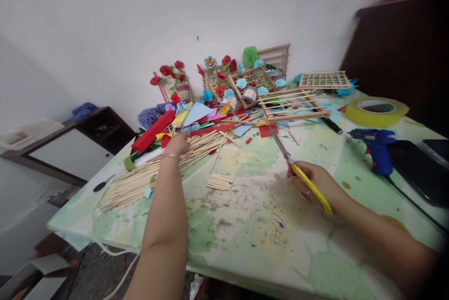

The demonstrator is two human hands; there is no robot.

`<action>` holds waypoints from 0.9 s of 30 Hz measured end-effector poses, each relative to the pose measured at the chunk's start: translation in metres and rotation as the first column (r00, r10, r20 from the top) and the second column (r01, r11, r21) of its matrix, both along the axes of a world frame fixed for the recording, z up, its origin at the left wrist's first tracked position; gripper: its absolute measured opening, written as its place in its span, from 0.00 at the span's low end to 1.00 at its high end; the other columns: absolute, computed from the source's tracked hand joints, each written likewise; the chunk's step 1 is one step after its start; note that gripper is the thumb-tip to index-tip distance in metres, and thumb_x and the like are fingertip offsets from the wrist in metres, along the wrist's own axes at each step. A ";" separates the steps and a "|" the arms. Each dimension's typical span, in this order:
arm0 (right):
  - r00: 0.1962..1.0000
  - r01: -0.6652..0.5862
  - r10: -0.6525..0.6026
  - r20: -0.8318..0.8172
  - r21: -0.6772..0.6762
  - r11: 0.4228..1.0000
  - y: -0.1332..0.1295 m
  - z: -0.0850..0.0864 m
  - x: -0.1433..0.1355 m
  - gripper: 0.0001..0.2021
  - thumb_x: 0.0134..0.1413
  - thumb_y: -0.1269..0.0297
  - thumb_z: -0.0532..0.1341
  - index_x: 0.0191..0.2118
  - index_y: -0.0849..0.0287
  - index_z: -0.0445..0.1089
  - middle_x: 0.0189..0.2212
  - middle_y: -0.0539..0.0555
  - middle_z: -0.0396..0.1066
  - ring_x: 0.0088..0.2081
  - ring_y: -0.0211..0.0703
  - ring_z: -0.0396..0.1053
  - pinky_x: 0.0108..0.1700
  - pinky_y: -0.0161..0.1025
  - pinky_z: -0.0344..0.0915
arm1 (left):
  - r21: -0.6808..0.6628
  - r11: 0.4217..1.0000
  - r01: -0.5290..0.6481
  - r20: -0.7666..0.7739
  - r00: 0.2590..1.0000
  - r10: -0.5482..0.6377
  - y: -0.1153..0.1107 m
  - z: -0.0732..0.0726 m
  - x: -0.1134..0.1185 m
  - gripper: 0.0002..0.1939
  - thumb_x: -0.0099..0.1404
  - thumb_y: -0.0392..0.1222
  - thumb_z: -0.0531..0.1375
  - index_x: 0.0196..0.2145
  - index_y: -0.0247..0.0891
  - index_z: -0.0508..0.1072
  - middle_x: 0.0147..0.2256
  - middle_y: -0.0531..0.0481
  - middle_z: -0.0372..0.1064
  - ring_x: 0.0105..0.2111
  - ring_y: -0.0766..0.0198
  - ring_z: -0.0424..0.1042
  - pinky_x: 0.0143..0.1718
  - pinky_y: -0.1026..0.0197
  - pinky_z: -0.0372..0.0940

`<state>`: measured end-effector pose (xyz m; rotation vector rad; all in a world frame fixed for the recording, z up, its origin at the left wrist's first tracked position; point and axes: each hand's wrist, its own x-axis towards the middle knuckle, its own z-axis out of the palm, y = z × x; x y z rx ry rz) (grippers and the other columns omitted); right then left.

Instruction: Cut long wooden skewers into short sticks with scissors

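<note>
In the head view, my right hand [310,181] is closed around the yellow handle of a pair of scissors [285,153], whose metal blades point up and away to the left. My left hand [178,145] reaches over the far part of a pile of thin wooden sticks [140,181]. Its fingers look curled, and what they hold, if anything, is hidden. A short row of cut stick pieces [220,182] lies on the table between my hands. One longer stick [218,153] lies loose just behind that row.
Behind the sticks lie coloured paper scraps [196,114], a red roll [153,132] and stick frames [294,105] with paper flowers [165,70]. On the right are a yellow tape roll [351,112], a blue glue gun [380,150] with its cord, and a black phone [417,171].
</note>
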<state>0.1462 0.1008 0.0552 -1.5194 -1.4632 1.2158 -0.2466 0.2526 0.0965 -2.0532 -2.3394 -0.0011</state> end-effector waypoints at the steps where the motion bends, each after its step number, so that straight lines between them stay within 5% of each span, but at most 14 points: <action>1: 1.000 0.004 -0.004 0.007 -0.003 1.000 0.000 0.001 0.000 0.06 0.34 0.69 0.53 0.26 0.57 0.61 0.14 0.43 0.55 0.15 0.32 0.53 0.18 0.31 0.48 | 0.015 1.000 0.004 0.005 1.000 -0.004 0.002 -0.005 0.001 0.22 0.53 0.35 0.56 0.48 0.37 0.70 0.47 0.43 0.70 0.45 0.58 0.69 0.44 0.64 0.62; 6: 1.000 0.000 0.000 0.010 0.014 1.000 -0.002 0.002 -0.002 0.07 0.34 0.69 0.53 0.27 0.58 0.61 0.15 0.44 0.55 0.16 0.32 0.53 0.18 0.31 0.48 | 0.052 0.999 0.010 0.030 0.999 -0.012 0.005 -0.023 0.006 0.14 0.53 0.43 0.59 0.38 0.38 0.74 0.38 0.45 0.73 0.38 0.58 0.70 0.39 0.63 0.63; 12: 1.000 -0.002 0.002 0.000 0.021 1.000 -0.004 0.003 -0.002 0.06 0.35 0.70 0.53 0.26 0.58 0.61 0.15 0.44 0.54 0.17 0.32 0.52 0.19 0.31 0.47 | 0.126 0.992 -0.028 0.078 0.997 0.018 0.002 -0.028 0.004 0.12 0.54 0.47 0.59 0.34 0.39 0.74 0.34 0.44 0.73 0.36 0.57 0.70 0.37 0.61 0.63; 27: 1.000 -0.027 0.027 0.009 0.033 0.999 -0.001 -0.001 0.000 0.05 0.35 0.69 0.53 0.26 0.58 0.61 0.15 0.44 0.55 0.17 0.32 0.53 0.20 0.32 0.47 | 0.399 0.904 -0.155 0.208 0.975 0.076 -0.001 -0.036 0.005 0.18 0.61 0.39 0.51 0.46 0.37 0.72 0.46 0.43 0.69 0.47 0.53 0.67 0.48 0.55 0.61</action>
